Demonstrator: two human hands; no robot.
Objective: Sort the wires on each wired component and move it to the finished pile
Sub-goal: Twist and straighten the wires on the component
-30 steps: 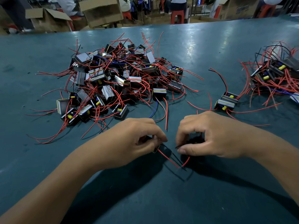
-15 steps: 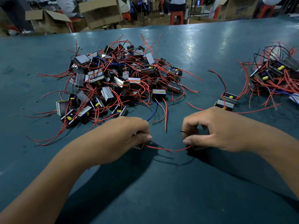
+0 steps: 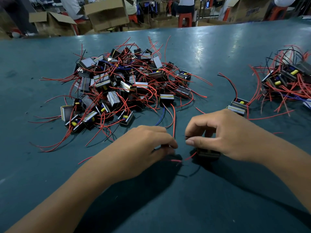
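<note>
Cardboard boxes (image 3: 107, 14) and red stools (image 3: 185, 19) line the workshop behind a wide teal worktable (image 3: 218, 47). Beyond the grip and to its left sprawls the big unsorted heap of black wired components with red leads (image 3: 127, 84); off to its right sits the smaller finished pile (image 3: 289, 79). Right hand (image 3: 230, 133) is curled around one small black component (image 3: 208, 153), pinning it to the table. Left hand (image 3: 144, 145) pinches its thin red wire (image 3: 176, 160), beside the block. Sorting is underway, I reckon; next comes straightening the leads, then a carry rightward.

No legible text: the print on a far cardboard box (image 3: 252, 11) is too blurred.
</note>
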